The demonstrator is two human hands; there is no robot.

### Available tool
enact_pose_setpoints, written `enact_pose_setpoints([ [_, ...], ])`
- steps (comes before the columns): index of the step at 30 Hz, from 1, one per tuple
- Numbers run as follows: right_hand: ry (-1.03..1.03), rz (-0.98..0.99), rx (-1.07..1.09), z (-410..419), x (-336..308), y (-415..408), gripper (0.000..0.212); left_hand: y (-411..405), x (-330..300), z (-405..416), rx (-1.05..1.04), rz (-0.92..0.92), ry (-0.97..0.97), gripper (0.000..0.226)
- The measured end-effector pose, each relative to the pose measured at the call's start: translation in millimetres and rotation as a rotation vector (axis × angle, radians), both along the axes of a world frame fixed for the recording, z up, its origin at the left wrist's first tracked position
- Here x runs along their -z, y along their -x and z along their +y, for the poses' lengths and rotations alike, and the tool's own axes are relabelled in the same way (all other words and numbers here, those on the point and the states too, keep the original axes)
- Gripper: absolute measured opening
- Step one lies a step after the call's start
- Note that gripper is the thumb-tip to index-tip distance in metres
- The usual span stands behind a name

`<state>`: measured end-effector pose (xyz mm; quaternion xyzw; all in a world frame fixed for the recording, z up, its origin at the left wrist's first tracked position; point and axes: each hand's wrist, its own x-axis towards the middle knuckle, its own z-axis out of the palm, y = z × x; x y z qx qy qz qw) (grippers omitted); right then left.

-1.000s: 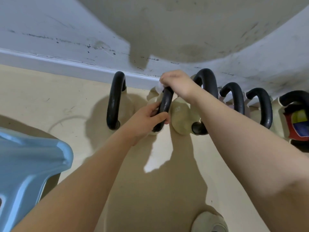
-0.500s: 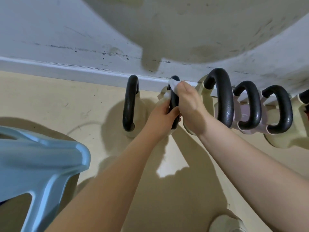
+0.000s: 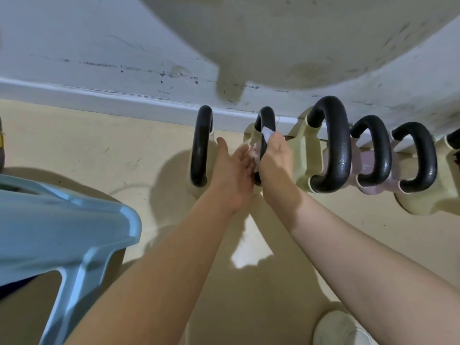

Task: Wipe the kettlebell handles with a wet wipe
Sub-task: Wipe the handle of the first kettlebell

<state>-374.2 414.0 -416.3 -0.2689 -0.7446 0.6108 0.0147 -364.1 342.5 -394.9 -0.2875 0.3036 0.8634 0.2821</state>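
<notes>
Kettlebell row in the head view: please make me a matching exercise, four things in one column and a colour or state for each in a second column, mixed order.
Things:
1. right hand
2. left hand
3. stool
4. largest handle

States:
a. light blue
b. fingers straight, grips nothing
c. black, untouched
d. grips a wet wipe round the second handle

Pairs: 1-d, 2-b, 3-a, 4-c

The handles (image 3: 334, 145) look like black metal with a pebbly, faintly shiny finish. The kettlebell bodies (image 3: 308, 155) are smooth, matt cream. The wipe (image 3: 266, 133) is thin white cloth-like paper. The stool (image 3: 74, 235) is glossy pale-blue plastic. The wall (image 3: 99, 46) is matt, scuffed white paint; the floor (image 3: 99, 150) is smooth beige.
</notes>
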Motion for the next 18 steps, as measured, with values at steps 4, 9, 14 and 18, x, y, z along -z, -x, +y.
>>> enact_pose_setpoints([
  [4, -0.245, 0.006, -0.118, -11, 5, -38, 0.017, -5, 1, -4, -0.079, -0.050, -0.006, 0.075],
  [9, -0.181, -0.069, -0.041, -1, 1, -9, 0.052, -14, 0, -4, -0.083, -0.028, 0.103, 0.073],
  [14, -0.238, -0.060, -0.031, -14, 24, -55, 0.072, -18, 6, -17, -0.012, -0.015, 0.251, 0.069],
  [18, -0.130, 0.039, -0.031, -8, 14, -41, 0.075, -20, 16, -19, -0.002, -0.007, 0.354, 0.064],
])
